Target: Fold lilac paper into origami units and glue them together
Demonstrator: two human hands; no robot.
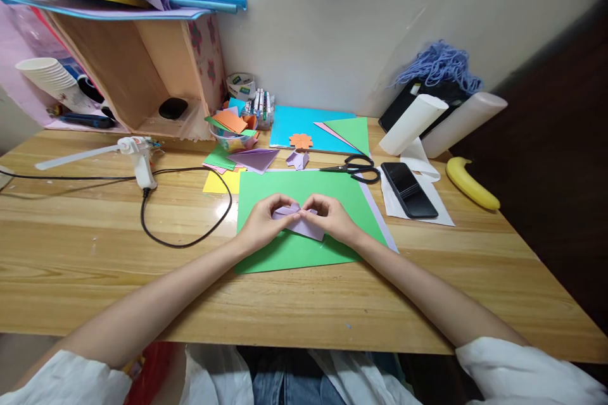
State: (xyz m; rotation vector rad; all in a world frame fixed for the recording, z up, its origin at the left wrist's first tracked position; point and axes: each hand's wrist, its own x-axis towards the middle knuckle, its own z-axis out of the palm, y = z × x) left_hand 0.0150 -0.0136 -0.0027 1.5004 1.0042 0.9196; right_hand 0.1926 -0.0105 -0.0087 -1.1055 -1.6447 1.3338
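Both hands are on the purple folded paper (308,228), right over the green sheet (304,256) in the middle of the table! The left hand (264,223) pinches its left part between thumb and fingers; the right hand (335,220) matches it, fingertips pinching near the upper middle, the two thumbs close together. Just beyond, a small purple folded piece (297,160) sits near the sheet's far edge, black scissors (350,168) to its right. Over on the far right, a phone (409,190), then a banana (472,183); far left, a white glue gun (142,164).
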